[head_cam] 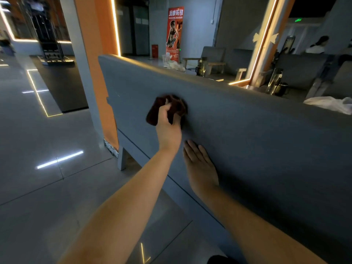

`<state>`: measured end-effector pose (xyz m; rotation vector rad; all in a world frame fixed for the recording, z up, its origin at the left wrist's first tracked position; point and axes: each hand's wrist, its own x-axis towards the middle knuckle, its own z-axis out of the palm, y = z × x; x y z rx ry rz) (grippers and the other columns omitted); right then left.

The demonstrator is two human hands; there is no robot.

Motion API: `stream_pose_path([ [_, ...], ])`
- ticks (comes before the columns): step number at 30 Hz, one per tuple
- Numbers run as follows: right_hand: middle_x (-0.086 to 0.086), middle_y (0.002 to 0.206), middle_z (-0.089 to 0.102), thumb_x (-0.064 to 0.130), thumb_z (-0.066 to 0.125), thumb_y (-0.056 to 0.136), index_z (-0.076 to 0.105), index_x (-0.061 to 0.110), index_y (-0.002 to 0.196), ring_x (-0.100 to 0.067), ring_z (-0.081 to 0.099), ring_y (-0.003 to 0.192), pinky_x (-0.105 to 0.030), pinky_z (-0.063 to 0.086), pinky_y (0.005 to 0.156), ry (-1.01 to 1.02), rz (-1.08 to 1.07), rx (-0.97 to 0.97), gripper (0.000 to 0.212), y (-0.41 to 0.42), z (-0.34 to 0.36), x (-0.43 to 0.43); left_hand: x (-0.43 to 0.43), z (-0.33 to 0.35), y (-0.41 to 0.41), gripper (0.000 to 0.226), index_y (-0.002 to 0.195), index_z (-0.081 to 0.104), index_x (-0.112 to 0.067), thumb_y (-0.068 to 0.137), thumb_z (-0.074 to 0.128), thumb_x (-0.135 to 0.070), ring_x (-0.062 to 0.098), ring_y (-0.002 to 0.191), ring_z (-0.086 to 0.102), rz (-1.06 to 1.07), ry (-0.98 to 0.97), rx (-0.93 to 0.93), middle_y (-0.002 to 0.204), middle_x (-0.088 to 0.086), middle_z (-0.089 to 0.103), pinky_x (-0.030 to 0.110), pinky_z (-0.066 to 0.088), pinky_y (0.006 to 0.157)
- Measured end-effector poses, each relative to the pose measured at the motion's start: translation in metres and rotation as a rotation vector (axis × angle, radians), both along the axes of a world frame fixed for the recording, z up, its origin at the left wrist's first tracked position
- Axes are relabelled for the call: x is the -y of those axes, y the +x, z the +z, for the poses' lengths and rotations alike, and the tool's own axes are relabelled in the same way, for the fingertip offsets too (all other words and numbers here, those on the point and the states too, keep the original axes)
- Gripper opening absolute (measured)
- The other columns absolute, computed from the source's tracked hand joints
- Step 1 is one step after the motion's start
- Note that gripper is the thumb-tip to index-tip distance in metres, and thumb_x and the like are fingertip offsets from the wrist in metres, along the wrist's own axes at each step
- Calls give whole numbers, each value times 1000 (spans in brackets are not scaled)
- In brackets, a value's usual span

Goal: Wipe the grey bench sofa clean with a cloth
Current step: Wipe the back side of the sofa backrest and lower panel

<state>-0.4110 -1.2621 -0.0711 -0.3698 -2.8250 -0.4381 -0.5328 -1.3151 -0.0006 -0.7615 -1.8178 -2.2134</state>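
The grey bench sofa (247,126) fills the right half of the view, and I face the outer side of its backrest. My left hand (168,128) grips a dark brown cloth (162,109) and holds it against the backrest near its left end. My right hand (200,164) lies flat on the backrest just below and to the right of the cloth, fingers straight. Both forearms reach in from the bottom of the frame.
An orange and grey pillar (95,73) stands right at the sofa's left end. Behind the backrest is a ledge with a plastic cup (166,60), dark flasks (202,66) and a white plastic bag (331,104). Grey tiled floor (47,168) lies to the left.
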Motion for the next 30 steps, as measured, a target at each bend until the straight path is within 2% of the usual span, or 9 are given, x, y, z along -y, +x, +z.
stream_pose_path([
  [4,-13,164,25,2,64,82,26,-1,156,-23,13,155,-35,-9,121,-69,37,-187,83,-10,-13,-9,-6,-50,8,16,115,63,-17,101,58,-12,3,103,63,-47,-128,80,111,-7,69,22,50,92],
  [7,-11,146,54,-9,70,66,53,-1,142,-25,40,145,-35,10,123,-211,67,-279,78,-12,-14,-3,3,-68,7,17,114,65,-20,99,59,-13,8,104,64,-120,-214,181,110,-5,70,29,52,95],
  [12,-8,154,45,3,68,86,52,10,142,-25,42,143,-43,46,107,-463,173,-553,59,-15,-7,13,36,-42,1,14,110,66,-16,99,59,-18,21,95,69,-199,-33,419,101,3,72,30,52,73],
  [15,-2,160,30,19,67,93,36,30,147,-21,44,139,-36,51,97,-740,195,-679,63,-21,5,35,56,-28,9,17,104,69,-10,100,55,-19,23,91,69,-308,50,477,98,12,72,38,53,77],
  [18,-5,146,39,12,67,92,36,28,146,-19,52,128,-31,50,97,-955,296,-737,65,-36,12,49,68,-23,17,27,99,69,-6,98,51,-26,27,98,69,-390,-56,464,102,18,72,46,52,84],
  [22,-12,135,50,1,54,95,57,17,137,-24,52,117,-23,42,92,-895,154,-775,45,-39,24,48,81,-25,-2,23,93,68,-11,101,52,-26,29,96,65,-283,-259,251,96,10,69,41,52,83],
  [24,-15,135,48,-6,55,91,62,13,133,-23,51,119,-29,45,102,-710,163,-919,46,-38,28,48,85,-29,-33,25,125,65,-24,104,52,-22,17,125,53,-98,-338,-43,132,3,58,23,43,103],
  [26,-14,138,42,-8,58,90,62,13,136,-26,48,126,-31,41,110,-526,116,-1014,51,-50,34,46,81,-30,-71,60,157,32,-30,103,56,-21,13,153,14,35,-448,-357,166,-2,18,10,12,116],
  [30,-16,137,44,-4,66,88,61,13,137,-34,48,126,-32,43,101,-308,-61,-1032,52,-102,42,49,51,-37,-128,90,161,-4,-33,98,60,-39,24,155,-16,9,-637,-688,169,0,-14,36,2,126],
])
